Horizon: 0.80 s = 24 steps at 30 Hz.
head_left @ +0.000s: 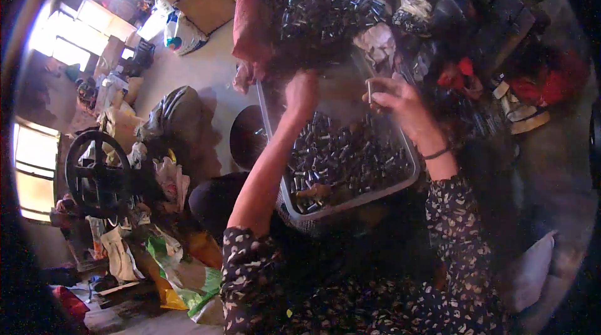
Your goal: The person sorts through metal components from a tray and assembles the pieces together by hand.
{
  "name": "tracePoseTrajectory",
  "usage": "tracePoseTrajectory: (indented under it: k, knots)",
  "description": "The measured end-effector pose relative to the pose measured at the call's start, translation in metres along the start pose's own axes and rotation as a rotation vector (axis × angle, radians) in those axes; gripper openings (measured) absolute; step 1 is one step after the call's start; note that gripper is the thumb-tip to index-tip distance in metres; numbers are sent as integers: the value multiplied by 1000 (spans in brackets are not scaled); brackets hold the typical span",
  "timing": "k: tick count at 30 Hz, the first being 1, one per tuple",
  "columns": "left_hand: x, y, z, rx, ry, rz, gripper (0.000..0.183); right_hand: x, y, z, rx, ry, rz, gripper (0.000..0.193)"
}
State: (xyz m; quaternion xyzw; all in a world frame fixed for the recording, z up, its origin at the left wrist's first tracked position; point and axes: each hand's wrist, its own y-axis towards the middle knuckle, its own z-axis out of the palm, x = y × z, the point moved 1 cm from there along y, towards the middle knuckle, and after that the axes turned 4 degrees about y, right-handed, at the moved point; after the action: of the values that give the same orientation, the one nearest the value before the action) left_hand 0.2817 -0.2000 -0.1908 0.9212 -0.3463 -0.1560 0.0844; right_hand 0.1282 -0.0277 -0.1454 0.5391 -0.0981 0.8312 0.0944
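My right hand [400, 100] is closed in a pinch on a short, thin metal pin [369, 92], held upright above the right side of a pale plastic tray [350, 200]. My left hand [303, 92] reaches over the tray's far left part, and blur and shadow hide its fingers. Many small, shiny metal cylinders [344, 153] lie loose in the near half of the tray. Among them, close to the front rim, is a brownish lump [315, 191]. Beyond the tray spreads a larger heap of similar metal pieces [319, 6].
A reddish rolled sack [249, 19] borders the heap's left side. Crumpled pale paper [377, 44] lies beside the tray's far right corner. A dark round pan [245, 138] stands left of the tray. Farther left are a black spoked wheel [97, 172] and a green-and-white bag [188, 278].
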Motion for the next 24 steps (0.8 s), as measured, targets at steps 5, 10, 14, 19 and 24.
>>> tracePoseTrajectory:
  k: [5,10,14,19,24]
  knots:
    - [-7,17,25,48,392,154,22,4,4,0,106,200,72,28]
    - [-16,19,16,147,372,93,19,4,9,-2,156,398,166,28]
    - [-7,-4,-14,229,-720,-300,23,2,6,8,126,-136,-148,28]
    - [-34,-55,-43,499,-1577,-594,18,-6,-5,2,-76,-220,28,33]
    - [-20,-79,-33,460,-1928,-645,23,-25,1,24,47,-336,-18,29]
